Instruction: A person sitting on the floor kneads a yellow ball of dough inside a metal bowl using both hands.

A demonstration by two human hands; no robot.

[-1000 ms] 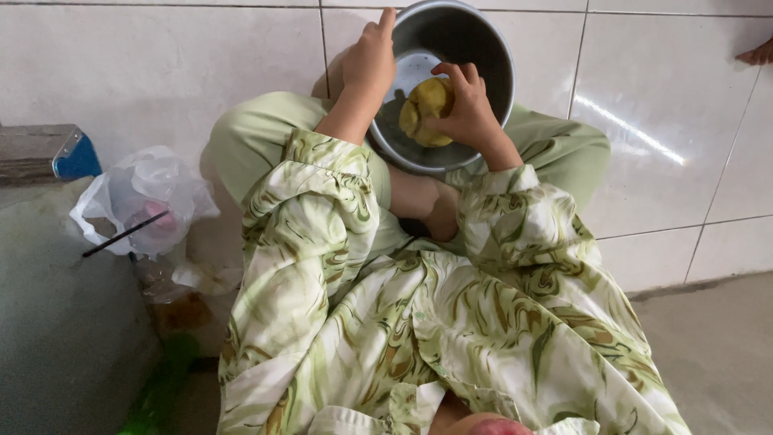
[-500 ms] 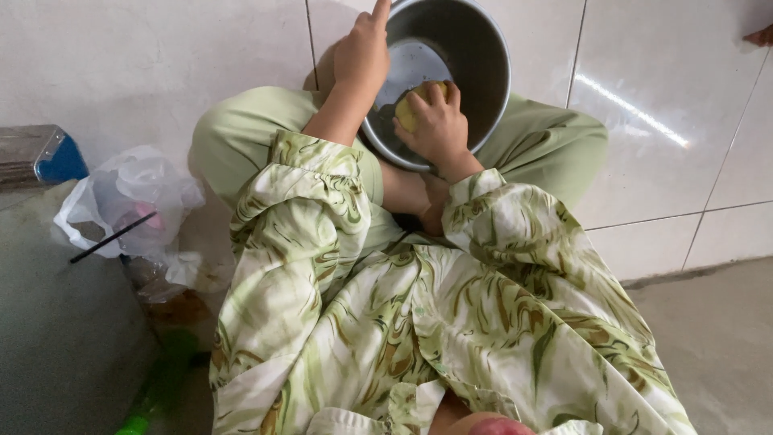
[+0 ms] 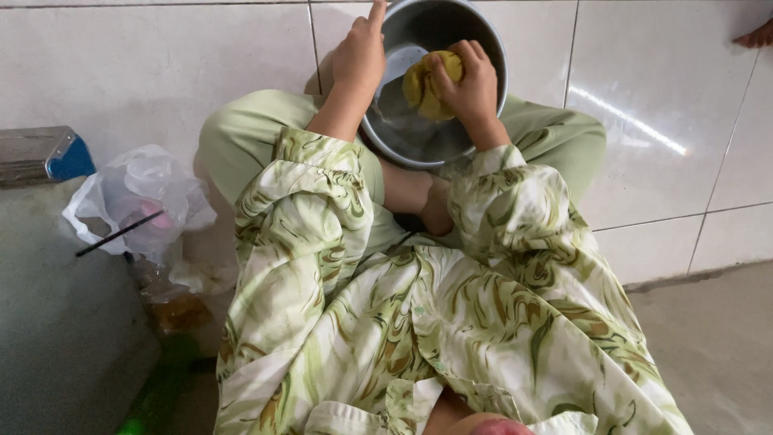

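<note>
A round steel bowl (image 3: pixel 419 133) rests tilted between my knees on the white tiled floor. My left hand (image 3: pixel 360 52) grips its left rim, fingers over the edge. Inside the bowl my right hand (image 3: pixel 469 80) is closed on a yellow sponge (image 3: pixel 422 83), pressed against the bowl's inner wall. My sleeves are pale with a green leaf pattern, and my light green trousers show on both sides of the bowl.
A clear plastic bag (image 3: pixel 141 201) with a thin black stick lies at my left. Beside it a grey slab (image 3: pixel 56 322) carries a metal box with a blue corner (image 3: pixel 44 153). Another person's foot (image 3: pixel 755 36) shows at the top right. Grey concrete lies at lower right.
My right hand has shifted the sponge across the bowl's inside, from its lower part toward the middle. The left hand stays on the rim.
</note>
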